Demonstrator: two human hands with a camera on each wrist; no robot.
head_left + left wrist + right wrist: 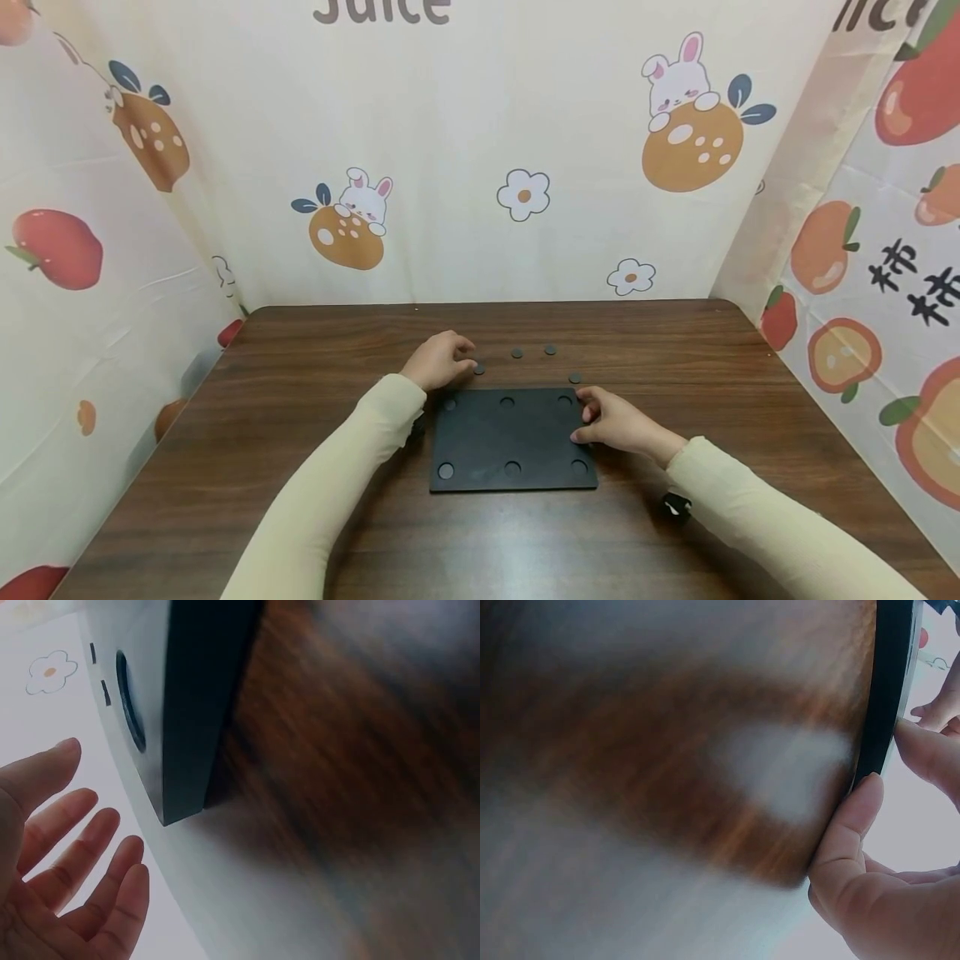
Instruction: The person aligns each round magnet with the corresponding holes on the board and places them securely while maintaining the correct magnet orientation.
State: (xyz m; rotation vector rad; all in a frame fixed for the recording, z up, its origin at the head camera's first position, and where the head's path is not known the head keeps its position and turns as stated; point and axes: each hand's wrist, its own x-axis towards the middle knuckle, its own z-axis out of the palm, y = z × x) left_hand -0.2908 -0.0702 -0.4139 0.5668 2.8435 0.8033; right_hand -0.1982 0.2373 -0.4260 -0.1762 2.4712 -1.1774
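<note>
A black rectangular board (510,437) with several round recesses along its far and near edges lies on the table. A grey round disc (446,471) shows in the near-left recess. Just beyond the board's far-left corner is my left hand (442,360), its fingers loosely bent and holding nothing, thumb tip right at a small dark disc (478,369). The left wrist view shows these relaxed fingers (124,900) beside the board's corner. On the board's right edge, my right hand (618,423) holds on with thumb and index finger, which the right wrist view shows against the edge (881,697).
More small dark discs lie beyond the board: one disc (517,353) at centre, another disc (551,350) to its right, and a third disc (575,378) by the far-right corner. The brown wood table (337,333) ends at a printed curtain (450,150).
</note>
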